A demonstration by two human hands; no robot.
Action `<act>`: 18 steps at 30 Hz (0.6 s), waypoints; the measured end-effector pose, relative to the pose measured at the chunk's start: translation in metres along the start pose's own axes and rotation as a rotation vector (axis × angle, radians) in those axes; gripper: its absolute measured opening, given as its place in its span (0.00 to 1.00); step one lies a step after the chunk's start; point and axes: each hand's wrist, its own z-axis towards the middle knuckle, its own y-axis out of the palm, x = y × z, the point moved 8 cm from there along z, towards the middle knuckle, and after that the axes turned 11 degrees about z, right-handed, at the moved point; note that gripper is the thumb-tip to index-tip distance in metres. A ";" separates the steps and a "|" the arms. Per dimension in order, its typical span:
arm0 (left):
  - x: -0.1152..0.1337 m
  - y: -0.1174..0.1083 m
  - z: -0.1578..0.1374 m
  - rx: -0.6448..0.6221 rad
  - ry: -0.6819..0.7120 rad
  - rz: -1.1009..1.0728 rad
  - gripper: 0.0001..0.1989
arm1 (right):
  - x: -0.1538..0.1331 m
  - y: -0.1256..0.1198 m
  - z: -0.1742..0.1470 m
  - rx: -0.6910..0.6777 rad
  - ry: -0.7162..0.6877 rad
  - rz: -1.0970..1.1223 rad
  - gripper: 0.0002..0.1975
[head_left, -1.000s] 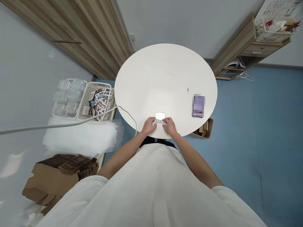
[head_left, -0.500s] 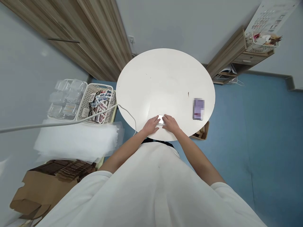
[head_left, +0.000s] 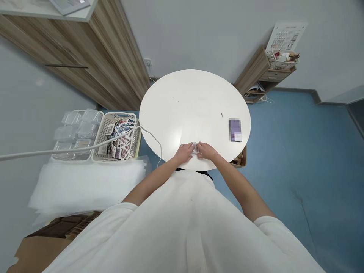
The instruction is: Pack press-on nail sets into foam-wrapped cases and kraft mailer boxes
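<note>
Close to the near edge of the round white table (head_left: pixel 196 98), a small clear plastic box (head_left: pixel 195 148) lies between my hands. My left hand (head_left: pixel 184 152) grips its left end, fingers bent over the top. From the other side my right hand (head_left: pixel 207 151) holds the right end in the same way. The fingers hide both ends, and whatever is inside is too small to make out. A purple item (head_left: pixel 235 130), blurred into blocks, rests farther right on the tabletop.
Left of the table stand a basket of printed cards (head_left: pixel 104 127) and a basket of clear plastic boxes (head_left: pixel 79 130). A white cable (head_left: pixel 119 137) runs across them to the table edge. White sheets (head_left: pixel 91 185) and brown cardboard (head_left: pixel 42 250) lie nearer; a carton (head_left: pixel 243 157) sits under the table's right side.
The view has tilted and shifted, so the table appears slightly lower. Both hands stay on the box; its top looked bright white before and now shows a clear, patterned surface.
</note>
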 end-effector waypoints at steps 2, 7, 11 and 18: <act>0.001 -0.005 -0.002 0.012 0.005 0.010 0.22 | -0.001 -0.002 -0.003 -0.035 0.017 0.056 0.14; 0.005 -0.013 -0.001 0.029 0.064 0.021 0.15 | -0.005 -0.010 -0.022 0.046 0.041 0.170 0.19; 0.005 -0.015 0.001 0.012 0.087 0.022 0.15 | -0.008 -0.007 -0.039 0.221 0.082 0.162 0.29; -0.005 -0.018 0.006 -0.084 0.092 -0.085 0.15 | 0.008 -0.004 -0.048 0.353 0.234 0.377 0.15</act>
